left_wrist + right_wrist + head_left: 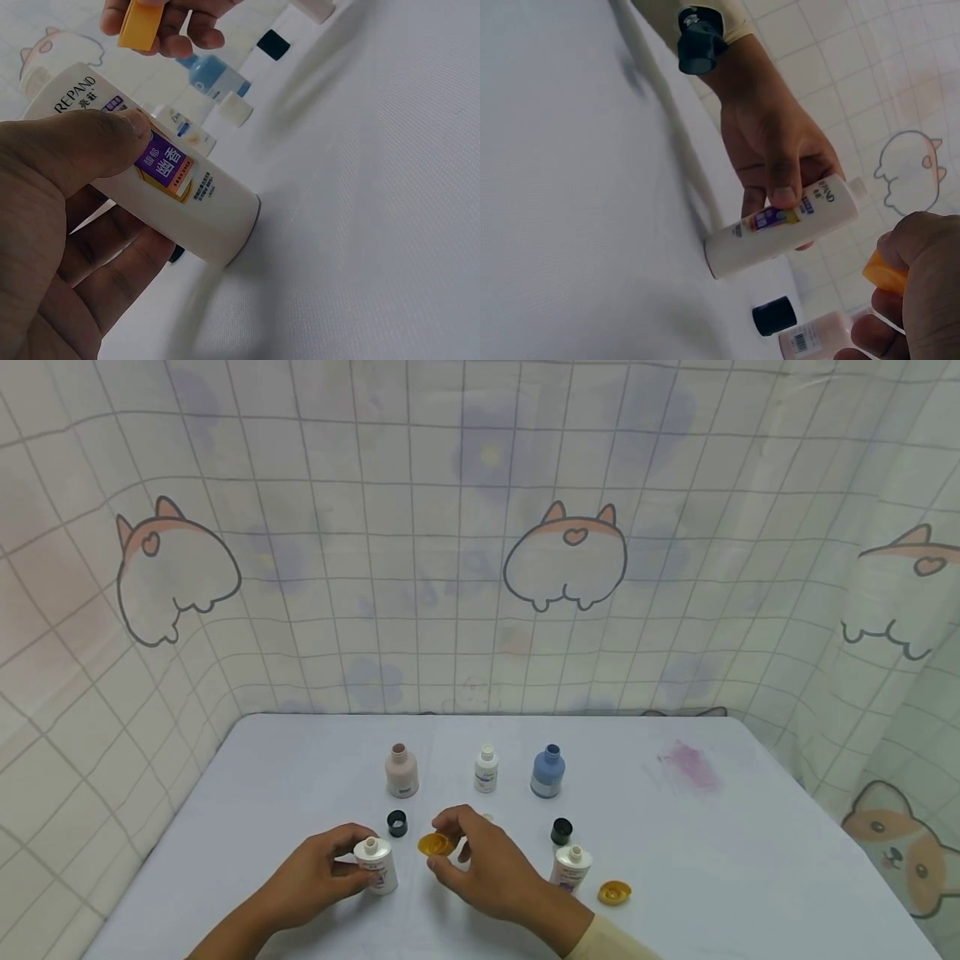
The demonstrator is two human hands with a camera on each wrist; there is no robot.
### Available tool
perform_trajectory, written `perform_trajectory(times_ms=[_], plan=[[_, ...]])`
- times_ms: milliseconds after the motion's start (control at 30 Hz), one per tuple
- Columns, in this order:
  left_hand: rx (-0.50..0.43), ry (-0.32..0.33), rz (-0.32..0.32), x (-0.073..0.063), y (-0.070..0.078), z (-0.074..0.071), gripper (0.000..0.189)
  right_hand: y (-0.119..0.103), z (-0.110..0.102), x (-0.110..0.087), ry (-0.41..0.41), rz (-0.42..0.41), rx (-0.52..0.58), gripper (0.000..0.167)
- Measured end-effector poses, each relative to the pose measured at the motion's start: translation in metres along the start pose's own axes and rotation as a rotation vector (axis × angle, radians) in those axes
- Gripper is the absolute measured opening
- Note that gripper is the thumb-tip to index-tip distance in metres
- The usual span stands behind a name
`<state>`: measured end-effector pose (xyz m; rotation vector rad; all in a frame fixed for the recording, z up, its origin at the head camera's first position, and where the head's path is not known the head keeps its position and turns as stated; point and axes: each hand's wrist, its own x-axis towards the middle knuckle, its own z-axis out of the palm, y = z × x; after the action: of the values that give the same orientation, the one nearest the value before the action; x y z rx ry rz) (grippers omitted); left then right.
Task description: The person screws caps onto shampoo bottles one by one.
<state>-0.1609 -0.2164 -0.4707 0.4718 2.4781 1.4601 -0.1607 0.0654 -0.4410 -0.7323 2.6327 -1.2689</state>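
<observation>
My left hand [326, 875] grips a white shampoo bottle [202, 217] with a purple label, thumb across its front. The bottle stands on the table with its narrow neck uncapped. To the right of it, my right hand [487, 864] pinches a yellow-orange cap [433, 844] between thumb and fingers, held above the table with its inner side upward. The same cap shows at the top of the left wrist view. A second white bottle [572, 865], uncapped, stands beyond my right wrist, partly covered by it. Near it lies another yellow cap [615, 892].
Along the back stand a pink bottle [402, 773], a small white bottle [486, 771] and a blue bottle [547, 772], all without caps. Two black caps [397, 823] and a white cap [235, 109] lie in front of them. A pink stain [692, 763] marks the table's right side.
</observation>
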Motion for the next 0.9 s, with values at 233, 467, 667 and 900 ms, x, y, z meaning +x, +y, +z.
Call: perform_trajectory(times_ms=[233, 467, 667, 900], plan=[[0.002, 0.002, -0.003, 0.0005, 0.0, -0.0001, 0.045, -0.0025, 0.0004, 0.0018, 0.004, 0.001, 0.019, 0.031], [0.007, 0.006, -0.002, 0.0004, -0.0001, 0.0002, 0.044, -0.0077, 0.0006, 0.0043, 0.007, -0.023, 0.028, 0.03], [0.013, 0.006, 0.007, 0.0003, -0.001, 0.0002, 0.044, -0.0087, 0.0022, 0.0063, 0.016, -0.047, 0.034, 0.029], [0.016, 0.003, -0.001, 0.0004, -0.0007, 0.0, 0.044, -0.0089, 0.0058, 0.0086, 0.029, -0.071, 0.02, 0.031]])
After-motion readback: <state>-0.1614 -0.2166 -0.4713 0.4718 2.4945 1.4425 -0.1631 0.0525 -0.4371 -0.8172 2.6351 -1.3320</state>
